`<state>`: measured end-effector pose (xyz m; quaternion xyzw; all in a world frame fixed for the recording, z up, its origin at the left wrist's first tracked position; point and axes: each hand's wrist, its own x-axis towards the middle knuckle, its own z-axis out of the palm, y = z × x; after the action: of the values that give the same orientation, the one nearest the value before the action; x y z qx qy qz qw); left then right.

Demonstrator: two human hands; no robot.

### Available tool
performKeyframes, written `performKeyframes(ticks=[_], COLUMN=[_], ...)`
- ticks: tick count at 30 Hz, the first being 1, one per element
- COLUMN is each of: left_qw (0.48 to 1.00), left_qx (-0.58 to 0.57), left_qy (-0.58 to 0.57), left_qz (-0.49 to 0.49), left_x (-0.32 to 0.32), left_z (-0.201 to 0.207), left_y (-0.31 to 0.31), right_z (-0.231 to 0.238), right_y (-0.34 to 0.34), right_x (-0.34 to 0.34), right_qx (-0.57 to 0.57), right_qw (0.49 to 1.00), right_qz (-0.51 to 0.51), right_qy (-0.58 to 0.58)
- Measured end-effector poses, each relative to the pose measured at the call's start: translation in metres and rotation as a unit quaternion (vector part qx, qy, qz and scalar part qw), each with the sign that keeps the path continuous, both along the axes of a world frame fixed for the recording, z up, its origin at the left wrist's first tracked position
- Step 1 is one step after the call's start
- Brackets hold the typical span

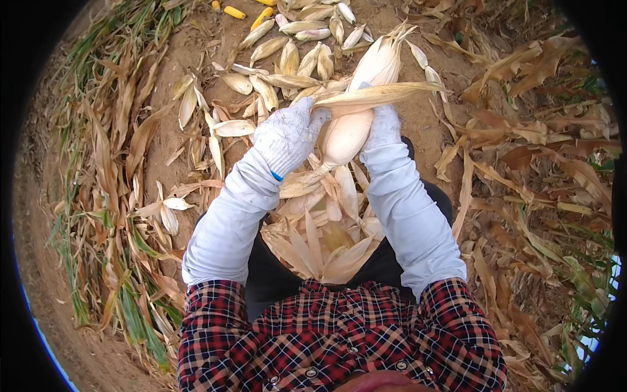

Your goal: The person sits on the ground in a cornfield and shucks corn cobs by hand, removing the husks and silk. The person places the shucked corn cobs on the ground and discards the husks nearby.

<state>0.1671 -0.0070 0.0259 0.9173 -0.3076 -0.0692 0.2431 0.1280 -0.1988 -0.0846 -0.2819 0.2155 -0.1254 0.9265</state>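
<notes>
A large ear of corn [349, 134] in pale dry husk tilts between my two gloved hands, its tip pointing away and to the right. My right hand [384, 125] is closed round its right side, with the fingers partly hidden behind it. A loose husk leaf [379, 96] lies crosswise over the ear. At the left end of that leaf, my left hand [289, 130] is closed with thumb and fingers together. Stripped husks [323, 245] lie heaped between my legs, just below the ear.
Several ears still in husk [287, 59] lie on the bare soil ahead. A few yellow husked cobs [261, 18] are at the far edge. Dry corn stalks and leaves [140, 140] cover the ground on the left, with more dry leaves [522, 150] on the right.
</notes>
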Motion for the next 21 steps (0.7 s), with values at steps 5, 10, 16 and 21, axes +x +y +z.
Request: performKeyframes(ticks=[5, 10, 16, 21], left_qw=[0.989, 0.985, 0.956, 0.964], left_qx=[-0.082, 0.117, 0.212, -0.206], left_qy=[0.059, 0.051, 0.070, 0.163], left_qz=[0.109, 0.116, -0.187, -0.037], left_x=[0.030, 0.055, 0.047, 0.046], left_z=[-0.031, -0.045, -0.039, -0.041], left_y=[0.035, 0.054, 0.068, 0.042], right_z=[0.052, 0.059, 0.072, 0.059], right_y=[0.024, 0.001, 0.010, 0.021], right_x=[-0.002, -0.004, -0.015, -0.008], right_qx=[0.048, 0.043, 0.025, 0.014], right_qw=[0.998, 0.995, 0.994, 0.996], right_qz=[-0.038, -0.049, 0.008, 0.024], right_qy=[0.005, -0.079, -0.109, -0.088])
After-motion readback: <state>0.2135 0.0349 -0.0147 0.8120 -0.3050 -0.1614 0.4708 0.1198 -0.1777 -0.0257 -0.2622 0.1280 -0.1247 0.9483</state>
